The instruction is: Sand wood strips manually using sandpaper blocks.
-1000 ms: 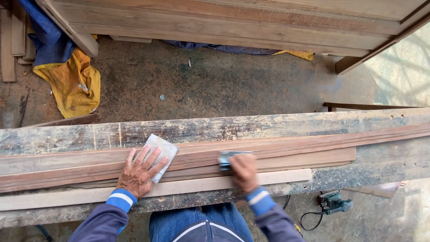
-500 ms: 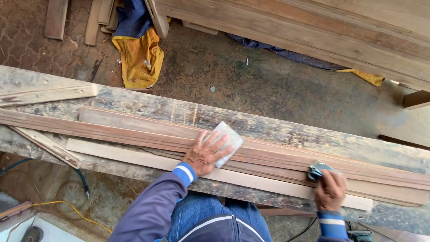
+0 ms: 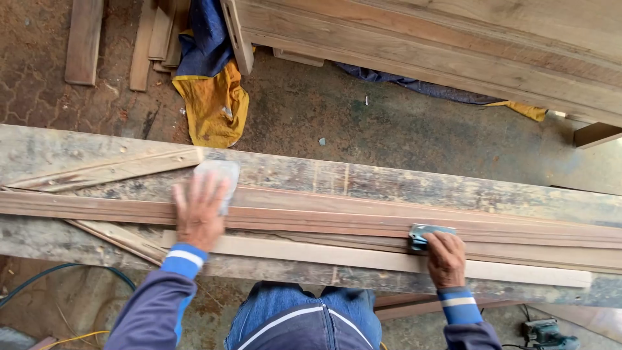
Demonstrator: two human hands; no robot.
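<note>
Fingers (image 3: 208, 194) of the left hand (image 3: 197, 217) half cover a blurred sanding sheet (image 3: 220, 176).

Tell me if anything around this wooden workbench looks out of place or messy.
A crumpled yellow and blue cloth lies on the dirty floor beyond the bench, partly under stacked timber. A thin pale wood offcut sits askew on the bench, left of the left hand.
</note>
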